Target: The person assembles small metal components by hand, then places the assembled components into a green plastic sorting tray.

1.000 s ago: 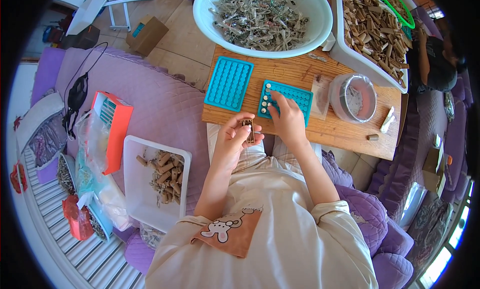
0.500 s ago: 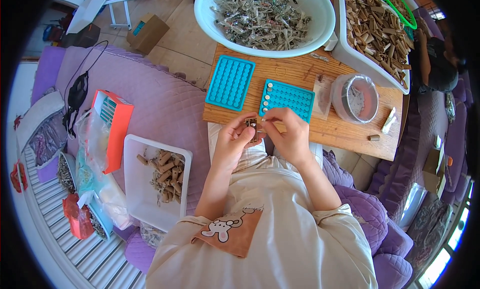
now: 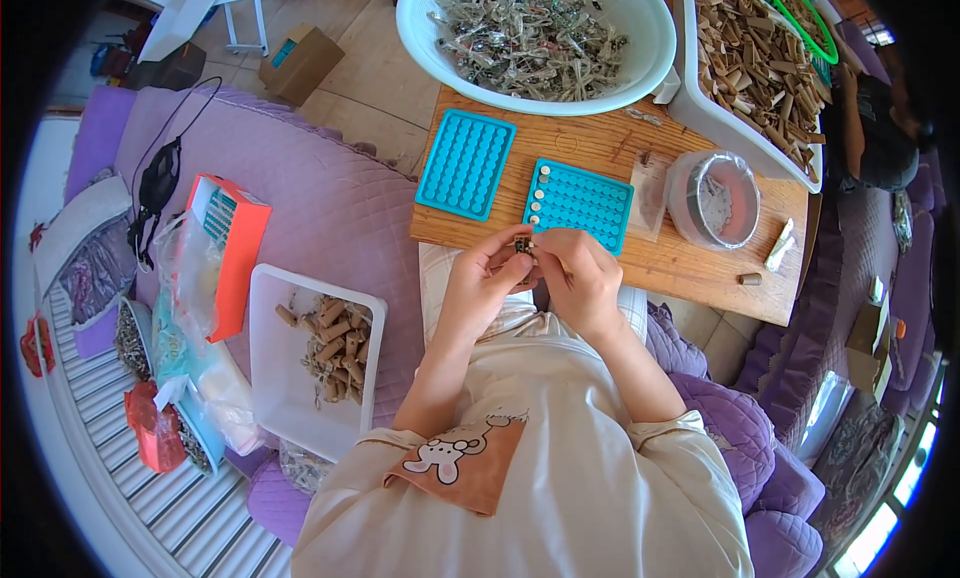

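Note:
Just in front of the wooden table's near edge, my left hand (image 3: 484,286) is closed around a small dark-and-gold piece (image 3: 522,245), perhaps a little circuit board. My right hand (image 3: 583,283) is pinched close against that piece; what its fingertips hold is hidden. Beyond my hands lies a blue moulded tray (image 3: 592,202) with several small round silvery discs (image 3: 537,208) along its left column. A second blue tray (image 3: 465,166), with rows of round cups, rests to its left.
A pale basin (image 3: 410,40) of small wrapped parts and a white bin (image 3: 690,96) of brown tubes stand at the back. A lined tub (image 3: 685,213) sits right. At left, a white box (image 3: 275,398) holds brown tubes; an orange box (image 3: 240,263) is nearby. Another person (image 3: 880,138) is at far right.
My right fingers have moved in against the piece in my left hand, covering the small pale bit that showed at their tips. The whole view has shifted slightly.

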Motion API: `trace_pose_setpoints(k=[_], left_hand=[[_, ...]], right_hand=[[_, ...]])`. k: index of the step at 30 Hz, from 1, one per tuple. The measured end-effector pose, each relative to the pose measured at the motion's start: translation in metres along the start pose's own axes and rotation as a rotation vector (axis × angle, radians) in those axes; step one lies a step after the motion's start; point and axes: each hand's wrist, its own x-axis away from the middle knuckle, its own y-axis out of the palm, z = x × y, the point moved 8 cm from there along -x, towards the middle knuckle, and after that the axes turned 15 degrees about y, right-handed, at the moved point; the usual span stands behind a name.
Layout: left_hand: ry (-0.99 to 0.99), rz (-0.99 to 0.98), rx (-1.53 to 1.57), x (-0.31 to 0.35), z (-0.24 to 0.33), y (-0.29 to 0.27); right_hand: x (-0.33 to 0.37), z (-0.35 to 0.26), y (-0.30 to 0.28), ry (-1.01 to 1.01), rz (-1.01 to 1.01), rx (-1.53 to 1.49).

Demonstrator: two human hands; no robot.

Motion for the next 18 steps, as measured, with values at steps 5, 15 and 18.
trace_pose_setpoints(k=[5, 15, 18], left_hand=[[0.008, -0.011, -0.030, -0.001, -0.004, 0.001], [-0.026, 0.035, -0.043, -0.002, -0.015, -0.014], [-0.049, 0.042, -0.101, -0.001, -0.015, -0.011]], right_hand=[[-0.002, -0.002, 0.000, -0.060, -0.017, 0.056], [-0.020, 0.043, 0.015, 0.263, -0.262, -0.096], [-0.043, 0.077, 0.015, 0.288, -0.114, 0.071]])
